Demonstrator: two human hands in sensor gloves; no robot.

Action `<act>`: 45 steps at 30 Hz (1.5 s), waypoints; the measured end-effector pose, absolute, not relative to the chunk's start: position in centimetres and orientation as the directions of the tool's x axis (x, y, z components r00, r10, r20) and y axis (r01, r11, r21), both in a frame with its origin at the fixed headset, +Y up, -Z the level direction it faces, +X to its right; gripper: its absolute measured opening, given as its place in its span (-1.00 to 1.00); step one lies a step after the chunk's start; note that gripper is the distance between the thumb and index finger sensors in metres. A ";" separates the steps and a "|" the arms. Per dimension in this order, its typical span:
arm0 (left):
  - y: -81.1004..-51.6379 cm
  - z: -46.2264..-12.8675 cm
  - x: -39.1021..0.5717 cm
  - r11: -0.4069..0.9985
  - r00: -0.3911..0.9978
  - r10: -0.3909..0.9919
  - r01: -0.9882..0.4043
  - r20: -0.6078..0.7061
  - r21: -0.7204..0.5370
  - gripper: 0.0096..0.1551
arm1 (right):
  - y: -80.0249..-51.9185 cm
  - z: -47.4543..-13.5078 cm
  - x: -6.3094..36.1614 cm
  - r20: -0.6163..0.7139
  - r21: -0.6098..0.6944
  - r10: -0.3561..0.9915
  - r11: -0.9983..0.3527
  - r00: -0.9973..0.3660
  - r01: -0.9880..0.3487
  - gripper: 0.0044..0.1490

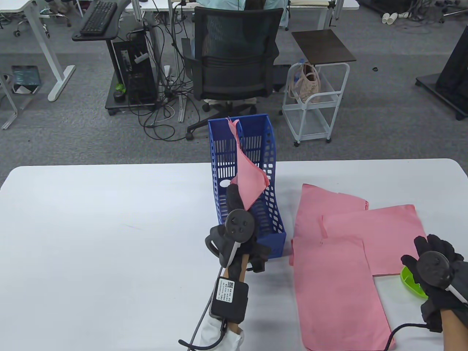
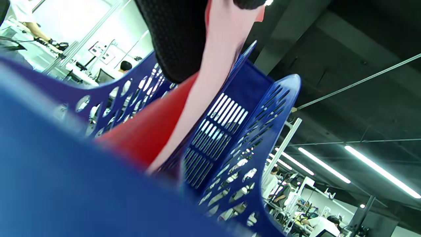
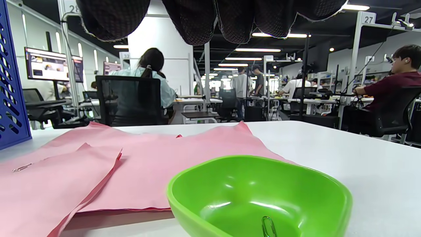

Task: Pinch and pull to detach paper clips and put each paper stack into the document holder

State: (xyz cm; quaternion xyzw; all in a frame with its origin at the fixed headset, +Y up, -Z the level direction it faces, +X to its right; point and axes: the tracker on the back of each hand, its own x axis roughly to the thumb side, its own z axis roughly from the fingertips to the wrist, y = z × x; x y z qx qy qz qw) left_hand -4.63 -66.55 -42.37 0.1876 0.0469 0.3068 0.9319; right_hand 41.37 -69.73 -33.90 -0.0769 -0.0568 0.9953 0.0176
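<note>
The left hand (image 1: 239,234) is raised over the blue document holder (image 1: 272,239), which stands upright on the white table (image 1: 109,237) near its middle. Its grip is pinched on one pink stack (image 1: 250,181), held edge-on and tilted, its lower part inside the holder and its upper corner above the holder's back wall; the left wrist view shows a gloved finger (image 2: 177,39) pressed against the sheet. Three further pink stacks (image 1: 336,285) lie flat and overlapping on the table just right of the holder. One of them carries a paper clip (image 3: 22,168) at its edge, seen in the right wrist view. The right hand (image 1: 437,267) hovers over a green bowl (image 3: 260,194) at the table's near right, beside the stacks; its fingers (image 3: 197,19) hang relaxed and slightly spread, holding nothing. A loose clip (image 3: 269,227) lies in the bowl.
</note>
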 end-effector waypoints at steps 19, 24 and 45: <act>-66.7 -41.3 -5.9 0.947 0.924 0.283 -0.312 0.257 0.080 0.20 | -69.9 -33.9 40.6 -0.131 -0.078 -0.009 -0.997 -0.991 0.019 -0.10; -66.6 -39.3 -7.0 0.988 0.942 0.133 -0.151 0.307 0.035 0.21 | -70.0 -34.5 38.8 -0.072 -0.052 -0.040 -0.998 -0.997 0.044 -0.11; -69.6 -33.4 -14.1 0.998 0.965 -0.063 0.059 0.253 0.024 0.17 | -67.2 -46.3 22.2 0.338 0.243 0.002 -0.966 -0.941 0.085 0.09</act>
